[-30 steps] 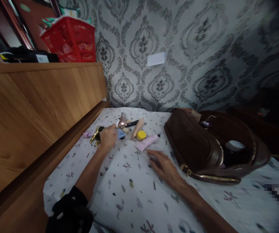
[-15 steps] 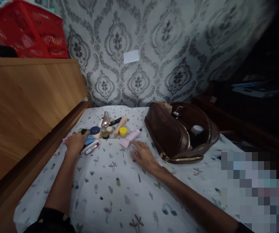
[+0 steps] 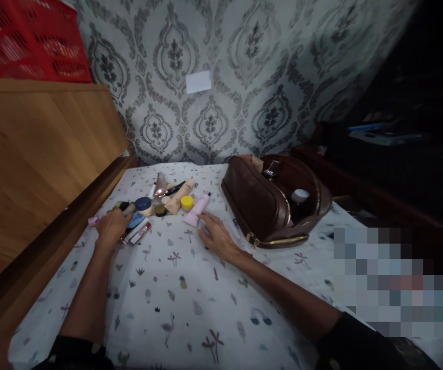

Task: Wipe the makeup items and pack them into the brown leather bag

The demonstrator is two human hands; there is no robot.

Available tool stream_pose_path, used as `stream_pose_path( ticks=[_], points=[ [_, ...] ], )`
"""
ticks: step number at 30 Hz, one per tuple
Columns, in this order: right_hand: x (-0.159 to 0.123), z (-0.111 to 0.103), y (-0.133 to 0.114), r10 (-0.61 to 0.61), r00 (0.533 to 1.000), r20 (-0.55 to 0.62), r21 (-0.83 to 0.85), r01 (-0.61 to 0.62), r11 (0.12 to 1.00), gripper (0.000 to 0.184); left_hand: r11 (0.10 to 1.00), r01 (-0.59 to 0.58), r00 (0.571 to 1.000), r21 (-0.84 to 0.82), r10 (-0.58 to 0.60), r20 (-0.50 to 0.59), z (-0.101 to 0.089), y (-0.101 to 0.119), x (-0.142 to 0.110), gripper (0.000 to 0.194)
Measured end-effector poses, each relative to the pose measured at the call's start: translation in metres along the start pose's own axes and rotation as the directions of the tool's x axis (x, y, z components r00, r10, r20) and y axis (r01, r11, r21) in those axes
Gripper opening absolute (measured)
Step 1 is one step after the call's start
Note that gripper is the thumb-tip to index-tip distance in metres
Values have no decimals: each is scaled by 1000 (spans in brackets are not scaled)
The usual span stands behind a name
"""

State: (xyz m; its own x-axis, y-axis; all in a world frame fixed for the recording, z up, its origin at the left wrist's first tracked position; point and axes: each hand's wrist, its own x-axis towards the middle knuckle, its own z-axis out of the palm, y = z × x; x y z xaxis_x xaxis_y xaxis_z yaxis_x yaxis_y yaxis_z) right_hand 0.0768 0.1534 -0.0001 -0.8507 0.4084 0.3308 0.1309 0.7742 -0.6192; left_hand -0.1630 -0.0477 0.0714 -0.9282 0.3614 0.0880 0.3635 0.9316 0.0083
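The soft pink tube (image 3: pixel 197 210) lies on the white cloth (image 3: pixel 159 303), its dark cap pointing away, and looks slightly steeper in the view than in the earlier frames. The right hand (image 3: pixel 220 239) has its fingertips at the tube's near edge; its grip is open, fingers loosely bent, though contact is unclear. The left hand (image 3: pixel 112 226), compared with the first frame, has moved left over the small items; I cannot tell whether its grip is open or closed. Just right of it, a crumpled blue piece (image 3: pixel 135 220), slim glossy tubes (image 3: pixel 139 234) and a round jar with a navy lid (image 3: pixel 143 205) now show. Beside the pink tube are a squat yellow-lidded jar (image 3: pixel 187 203) and a smooth beige tube (image 3: pixel 180 196). To the right, a smooth brown bag (image 3: pixel 257 203) with gold zip teeth gapes open, a white-lidded round container (image 3: pixel 300 196) inside. Flamingos and palms pattern the cloth; grey damask covers the wall (image 3: pixel 240 77).
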Motion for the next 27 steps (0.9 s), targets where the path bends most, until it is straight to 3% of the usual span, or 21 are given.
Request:
stream_pose_path(
  ticks=[7, 12, 16, 18, 20, 22, 25, 27],
  points=[
    [-33, 1, -9, 16, 999, -35, 113, -12, 993, 40, 994, 3, 997, -108, -12, -78, -6, -6, 3, 45],
    [-37, 0, -8, 45, 995, -86, 216, -26, 976, 32, 984, 17, 965, -176, -63, -256, -35, -10, -12, 38],
    [-35, -5, -13, 52, 993, -105, 270, -22, 963, 30, 945, -193, 928, -265, 88, -361, -64, -13, -26, 34],
    [-35, -7, -17, 37, 993, -116, 306, 0, 952, 33, 845, -376, 906, -380, 248, -344, -72, -10, -32, 34],
    [-37, -8, -21, 6, 993, -117, 354, 36, 934, 41, 675, -512, 857, -531, 446, -259, -73, 0, -37, 35],
    [-39, -9, -25, -33, 994, -102, 420, 74, 904, 52, 512, -564, 757, -648, 635, -157, -68, 19, -45, 33],
    [-40, -10, -29, -56, 998, 3, 505, 47, 862, 63, 373, -590, 592, -716, 803, -69, -54, 53, -61, 29],
    [-41, -10, -30, -45, 994, 95, 502, -9, 865, 57, 313, -608, 518, -730, 853, -66, -45, 72, -71, 28]
  ],
)
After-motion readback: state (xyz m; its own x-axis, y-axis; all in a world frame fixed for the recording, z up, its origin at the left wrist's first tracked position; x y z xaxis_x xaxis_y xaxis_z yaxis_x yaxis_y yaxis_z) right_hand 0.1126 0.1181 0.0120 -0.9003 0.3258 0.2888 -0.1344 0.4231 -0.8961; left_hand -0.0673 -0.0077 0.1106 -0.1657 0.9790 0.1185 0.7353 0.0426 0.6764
